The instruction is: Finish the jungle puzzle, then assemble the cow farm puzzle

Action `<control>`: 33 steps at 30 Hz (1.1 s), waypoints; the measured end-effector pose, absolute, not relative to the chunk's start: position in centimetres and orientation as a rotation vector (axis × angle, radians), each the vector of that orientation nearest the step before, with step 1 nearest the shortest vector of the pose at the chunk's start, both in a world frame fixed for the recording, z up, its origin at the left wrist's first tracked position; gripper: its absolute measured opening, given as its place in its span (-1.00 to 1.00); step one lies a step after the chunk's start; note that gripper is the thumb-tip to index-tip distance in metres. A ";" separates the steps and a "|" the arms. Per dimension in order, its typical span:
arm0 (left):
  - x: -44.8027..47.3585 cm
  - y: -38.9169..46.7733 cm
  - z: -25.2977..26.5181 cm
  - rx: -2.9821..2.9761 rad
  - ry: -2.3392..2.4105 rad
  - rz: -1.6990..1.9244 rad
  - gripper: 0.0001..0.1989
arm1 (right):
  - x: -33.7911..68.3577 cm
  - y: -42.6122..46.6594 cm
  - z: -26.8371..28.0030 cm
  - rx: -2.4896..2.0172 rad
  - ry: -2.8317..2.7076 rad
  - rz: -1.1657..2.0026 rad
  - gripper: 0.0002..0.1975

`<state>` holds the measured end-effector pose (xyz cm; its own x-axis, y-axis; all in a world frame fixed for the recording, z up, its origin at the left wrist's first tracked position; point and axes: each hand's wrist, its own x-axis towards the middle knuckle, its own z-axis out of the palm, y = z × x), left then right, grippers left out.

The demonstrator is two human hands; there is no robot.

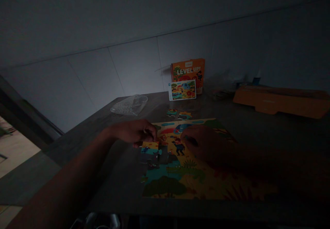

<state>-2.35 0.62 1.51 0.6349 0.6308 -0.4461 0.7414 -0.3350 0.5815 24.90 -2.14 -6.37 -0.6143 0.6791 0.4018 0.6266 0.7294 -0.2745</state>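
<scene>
A jigsaw puzzle (189,174) with a safari picture lies mostly joined on the dark table, with a gap near its left side. My left hand (138,131) is at the upper left edge, its fingers curled down onto a puzzle piece (150,147) with a yellow top and a blue-green lower part. This piece borders the gap. Over the upper middle of the puzzle, my right hand (199,139) rests with bent, closed fingertips beside the pictured figure with binoculars. Whatever may be between those fingers is hidden in the dim light.
Two loose puzzle pieces (185,115) lie behind the puzzle. A picture card (182,90) leans against an orange "LEVEL UP!" box (188,65) near the wall. A clear plastic bag (130,105) lies back left, an orange box part (278,100) back right.
</scene>
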 end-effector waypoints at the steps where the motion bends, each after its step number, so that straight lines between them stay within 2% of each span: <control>1: -2.5 0.7 1.5 2.065 1.074 -0.186 -0.82 | 24.9 -2.2 -6.3 -1.002 -2.446 0.149 -0.81; 9: -2.7 1.0 1.4 2.026 1.142 -0.175 -0.86 | 24.9 -2.4 -6.0 -1.022 -2.448 0.176 -0.81; 16: -3.3 1.5 1.6 2.290 1.264 -0.109 -0.74 | 25.0 -2.3 -6.1 -1.009 -2.461 0.171 -0.82; 23: -2.2 0.3 1.5 2.393 1.090 -0.227 -0.53 | 24.9 -2.4 -5.9 -1.014 -2.443 0.182 -0.81; 27: -1.4 -0.6 1.3 2.406 1.076 -0.197 -0.52 | 24.9 -2.4 -6.0 -1.053 -2.447 0.167 -0.81; 33: -2.6 -0.6 1.9 2.301 1.279 -0.375 -0.51 | 24.9 -2.3 -6.0 -1.051 -2.459 0.194 -0.82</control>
<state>-2.63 -0.58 1.89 0.5264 0.7193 -0.4533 0.8502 -0.4500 0.2733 24.91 -2.34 -5.96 -0.6047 0.7138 0.3533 0.6494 0.6987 -0.3000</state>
